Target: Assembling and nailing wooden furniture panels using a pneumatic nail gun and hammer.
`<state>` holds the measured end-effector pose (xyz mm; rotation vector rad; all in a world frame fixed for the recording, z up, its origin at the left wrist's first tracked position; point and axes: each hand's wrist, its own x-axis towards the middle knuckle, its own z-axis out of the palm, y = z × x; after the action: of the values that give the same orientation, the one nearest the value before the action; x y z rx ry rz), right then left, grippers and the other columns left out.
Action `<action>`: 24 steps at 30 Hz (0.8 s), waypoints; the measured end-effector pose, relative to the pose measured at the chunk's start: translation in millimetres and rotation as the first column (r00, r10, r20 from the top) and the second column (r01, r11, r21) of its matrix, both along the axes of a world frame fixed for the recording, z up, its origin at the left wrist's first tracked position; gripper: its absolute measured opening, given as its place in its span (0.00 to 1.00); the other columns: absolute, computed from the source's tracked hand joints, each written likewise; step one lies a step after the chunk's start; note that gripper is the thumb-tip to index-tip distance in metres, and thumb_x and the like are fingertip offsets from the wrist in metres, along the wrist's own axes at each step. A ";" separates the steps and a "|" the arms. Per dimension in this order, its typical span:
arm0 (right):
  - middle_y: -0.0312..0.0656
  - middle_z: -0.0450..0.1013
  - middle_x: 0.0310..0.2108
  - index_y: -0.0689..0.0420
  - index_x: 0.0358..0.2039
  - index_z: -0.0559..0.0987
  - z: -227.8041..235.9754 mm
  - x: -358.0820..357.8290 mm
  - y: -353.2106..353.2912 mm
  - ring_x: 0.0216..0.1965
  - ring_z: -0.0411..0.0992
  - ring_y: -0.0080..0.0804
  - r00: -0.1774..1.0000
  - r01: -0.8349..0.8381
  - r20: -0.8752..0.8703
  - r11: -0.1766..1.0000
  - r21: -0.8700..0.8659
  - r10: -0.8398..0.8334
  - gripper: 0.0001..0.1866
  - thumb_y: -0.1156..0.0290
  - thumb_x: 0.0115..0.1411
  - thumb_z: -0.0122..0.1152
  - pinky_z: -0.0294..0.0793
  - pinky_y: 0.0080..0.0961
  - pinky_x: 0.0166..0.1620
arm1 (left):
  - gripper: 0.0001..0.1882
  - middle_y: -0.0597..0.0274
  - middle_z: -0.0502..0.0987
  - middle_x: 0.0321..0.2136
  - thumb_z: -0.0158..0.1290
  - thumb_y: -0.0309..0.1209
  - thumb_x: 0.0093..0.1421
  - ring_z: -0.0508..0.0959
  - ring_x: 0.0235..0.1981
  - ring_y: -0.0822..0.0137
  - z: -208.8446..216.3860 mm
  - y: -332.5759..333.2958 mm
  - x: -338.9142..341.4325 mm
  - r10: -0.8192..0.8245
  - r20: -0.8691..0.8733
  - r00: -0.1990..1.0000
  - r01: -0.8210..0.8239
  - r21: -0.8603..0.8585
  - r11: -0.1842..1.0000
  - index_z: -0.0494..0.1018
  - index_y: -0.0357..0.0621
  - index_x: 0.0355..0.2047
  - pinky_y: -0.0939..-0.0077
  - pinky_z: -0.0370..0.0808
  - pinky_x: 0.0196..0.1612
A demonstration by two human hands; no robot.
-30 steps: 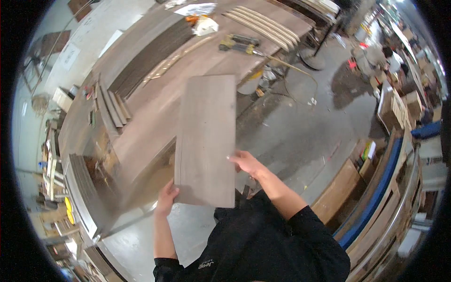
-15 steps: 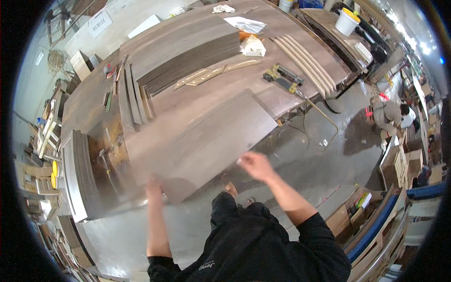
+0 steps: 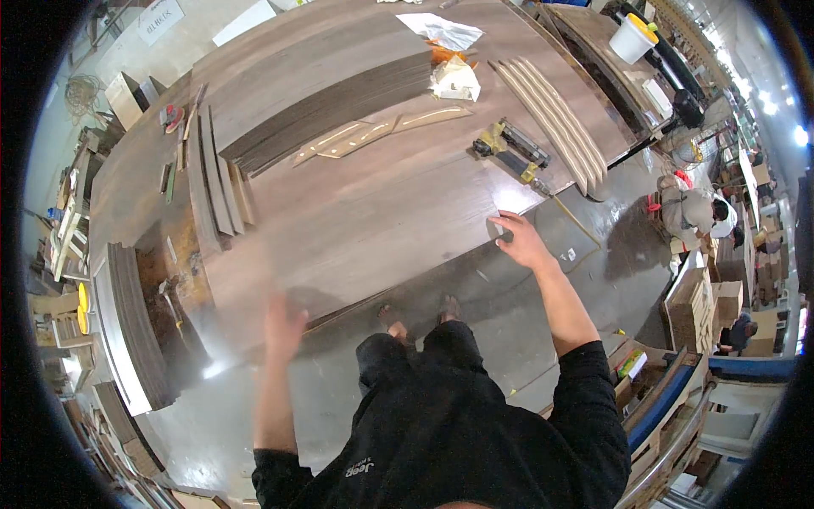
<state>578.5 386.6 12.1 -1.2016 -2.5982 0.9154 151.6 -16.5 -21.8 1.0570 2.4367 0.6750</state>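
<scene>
A long grey-brown wood panel (image 3: 398,225) lies along the near edge of the worktable, its outline hard to tell from the surface under it. My right hand (image 3: 519,240) is at the panel's right front corner, fingers apart, fingertips at the edge. My left hand (image 3: 284,324) is smeared by motion near the front left edge, so its fingers cannot be made out. Beyond the panel lie light wooden strips (image 3: 365,136) and a stack of dark panels (image 3: 331,106). A yellow and black nail gun (image 3: 513,154) with a hose rests at the right.
Wavy wooden strips (image 3: 551,119) lie at the far right. White paper (image 3: 441,32) sits at the back. Upright boards (image 3: 222,182), a hammer (image 3: 172,305) and a panel stack (image 3: 127,322) are on the left. A co-worker (image 3: 691,208) bends over beyond the table's right side.
The panel, angled past the table's front edge before, now lies along that edge. My right hand has moved right and away from me. My left hand is still near the left end.
</scene>
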 end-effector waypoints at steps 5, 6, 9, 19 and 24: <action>0.43 0.74 0.57 0.45 0.55 0.80 5.5 -1.8 18.9 0.58 0.71 0.44 0.997 -0.071 -0.012 0.992 0.102 0.073 0.27 0.74 0.53 0.71 0.73 0.37 0.60 | 0.36 0.41 0.70 0.59 0.65 0.23 0.53 0.71 0.60 0.44 25.8 -8.7 46.8 0.030 -0.158 0.987 -0.028 0.011 1.000 0.68 0.43 0.63 0.58 0.71 0.61; 0.43 0.74 0.57 0.45 0.55 0.80 3.0 -3.4 24.6 0.58 0.71 0.44 0.997 -0.079 -0.012 0.992 0.096 0.080 0.27 0.74 0.53 0.71 0.73 0.37 0.60 | 0.33 0.40 0.71 0.57 0.65 0.22 0.53 0.73 0.58 0.43 23.1 -3.3 47.5 0.039 -0.226 0.973 -0.036 0.016 0.999 0.71 0.41 0.61 0.58 0.72 0.60; 0.43 0.75 0.55 0.47 0.52 0.81 -2.8 -6.9 41.7 0.54 0.74 0.46 0.987 -0.111 -0.106 0.992 0.062 0.117 0.25 0.72 0.52 0.72 0.75 0.37 0.56 | 0.29 0.42 0.73 0.56 0.64 0.21 0.53 0.74 0.57 0.45 29.4 5.0 48.4 0.096 -0.170 0.981 -0.093 0.025 0.995 0.74 0.40 0.58 0.58 0.72 0.59; 0.45 0.79 0.45 0.49 0.48 0.81 -11.0 -3.8 62.9 0.48 0.76 0.47 0.960 -0.223 -0.153 0.971 0.092 0.235 0.20 0.69 0.54 0.71 0.77 0.39 0.51 | 0.31 0.50 0.76 0.49 0.65 0.17 0.51 0.77 0.46 0.57 16.0 2.3 48.4 0.112 -0.213 0.971 -0.103 0.049 0.993 0.75 0.42 0.58 0.67 0.77 0.48; 0.46 0.79 0.42 0.50 0.49 0.81 -16.3 -1.3 62.7 0.42 0.78 0.47 0.962 -0.191 -0.180 0.976 0.102 0.207 0.19 0.69 0.55 0.70 0.79 0.38 0.47 | 0.31 0.52 0.76 0.47 0.65 0.18 0.52 0.78 0.46 0.60 17.9 4.7 47.5 0.135 -0.214 0.968 -0.138 0.001 0.990 0.74 0.43 0.58 0.68 0.78 0.46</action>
<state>577.2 449.3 -4.2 -0.8003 -2.6062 0.8954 199.1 -11.8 -3.9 1.0092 2.7153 0.6137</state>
